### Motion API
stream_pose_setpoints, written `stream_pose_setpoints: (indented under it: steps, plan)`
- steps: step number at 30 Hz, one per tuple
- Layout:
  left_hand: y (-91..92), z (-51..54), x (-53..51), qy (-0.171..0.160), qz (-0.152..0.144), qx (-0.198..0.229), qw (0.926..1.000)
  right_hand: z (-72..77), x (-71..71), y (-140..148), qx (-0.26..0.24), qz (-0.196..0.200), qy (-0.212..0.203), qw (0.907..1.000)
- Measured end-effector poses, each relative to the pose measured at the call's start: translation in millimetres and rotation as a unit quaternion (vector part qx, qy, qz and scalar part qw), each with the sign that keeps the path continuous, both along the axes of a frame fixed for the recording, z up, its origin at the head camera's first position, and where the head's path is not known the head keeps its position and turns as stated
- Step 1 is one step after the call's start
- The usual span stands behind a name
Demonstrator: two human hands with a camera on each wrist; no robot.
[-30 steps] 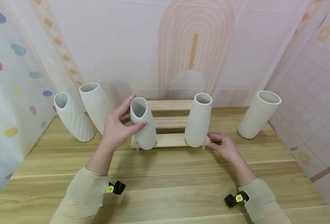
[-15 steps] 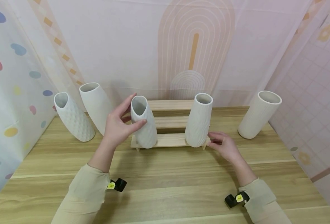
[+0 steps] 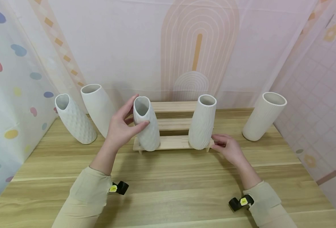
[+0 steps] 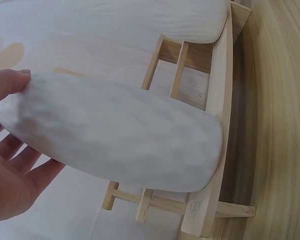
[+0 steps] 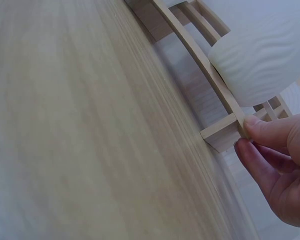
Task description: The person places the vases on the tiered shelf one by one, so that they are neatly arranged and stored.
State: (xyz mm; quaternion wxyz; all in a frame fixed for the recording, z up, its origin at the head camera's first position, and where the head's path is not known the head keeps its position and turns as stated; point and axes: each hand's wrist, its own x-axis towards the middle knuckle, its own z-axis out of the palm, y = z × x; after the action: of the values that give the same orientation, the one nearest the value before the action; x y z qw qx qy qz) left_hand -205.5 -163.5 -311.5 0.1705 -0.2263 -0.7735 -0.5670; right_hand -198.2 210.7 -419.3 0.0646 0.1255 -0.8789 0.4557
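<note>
My left hand (image 3: 120,128) grips a white dimpled vase (image 3: 147,133) with a pinched, heart-shaped mouth, thumb in front and fingers behind. The vase's base rests on the lowest step of a tiered wooden rack (image 3: 173,143), at its left end; the left wrist view shows the vase (image 4: 124,132) across the step. At the step's right end stands a white wavy-textured vase (image 3: 203,123) with a round mouth. My right hand (image 3: 229,148) pinches the rack's right end beside that vase. In the right wrist view, thumb and fingers close on the rack's corner (image 5: 242,125).
On the left of the wooden table (image 3: 168,196) stand a bumpy white vase (image 3: 76,122) and a smooth white vase (image 3: 98,106). A ribbed white vase (image 3: 262,118) stands at the right. A patterned cloth (image 3: 122,44) hangs behind the rack.
The vase in my left hand has shifted very slightly up and back, its mouth a little higher. My right hand keeps its hold on the rack's end.
</note>
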Motion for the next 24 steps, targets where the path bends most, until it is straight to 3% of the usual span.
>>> stream_pose_setpoints:
  steps: [3, 11, 16, 24]
  plan:
    - [-0.4, -0.9, -0.5, -0.005, -0.005, 0.008, 0.9999, 0.6, 0.4, -1, 0.001, 0.001, 0.007, 1.0000]
    - [-6.4, -4.7, 1.3, -0.022, -0.015, 0.004, 0.9996, 1.7, -0.6, 0, 0.007, -0.005, -0.020, 0.9998]
    - [-14.9, -8.9, 4.3, -0.033, -0.013, -0.008, 0.9994, 1.2, -1.3, -1, 0.007, -0.006, -0.028, 0.9996]
    - [-31.3, -17.4, 10.6, -0.033, -0.018, 0.008, 0.9993, 0.3, -2.5, -2, 0.002, -0.003, -0.027, 0.9996]
